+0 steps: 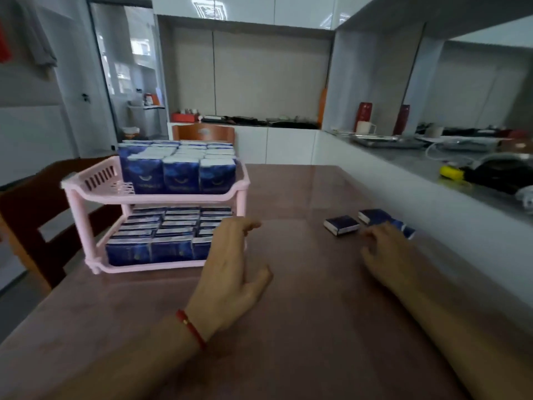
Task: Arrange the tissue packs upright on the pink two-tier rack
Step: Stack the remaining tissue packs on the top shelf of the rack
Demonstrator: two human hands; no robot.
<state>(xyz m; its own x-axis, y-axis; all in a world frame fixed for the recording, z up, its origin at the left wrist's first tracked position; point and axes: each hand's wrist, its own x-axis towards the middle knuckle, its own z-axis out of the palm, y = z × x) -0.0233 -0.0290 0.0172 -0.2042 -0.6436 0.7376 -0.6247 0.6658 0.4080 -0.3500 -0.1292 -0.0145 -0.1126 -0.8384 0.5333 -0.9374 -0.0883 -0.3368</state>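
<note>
Judging rack [86,186] nearly full, both tiers packed upright, loose packs [341,225] left on counter [302,313]; left hand [227,272] fingers spread empty, right hand [383,249] reached loose, grasp unclear.

No lettering can be read anywhere in this view. The dark blue plastic-wrapped tissue packs [180,176] standing on the upper tier of the pink slotted plastic two-tier rack [86,183], left of centre, carry a pale curved mark with a faint line of print beneath it, too blurred to make out. The same blue packs on the lower tier [150,251] show white strips along their tops, again illegible. The loose flat blue packs [341,225] on the brown table at right of centre show no print that can be told apart.
</note>
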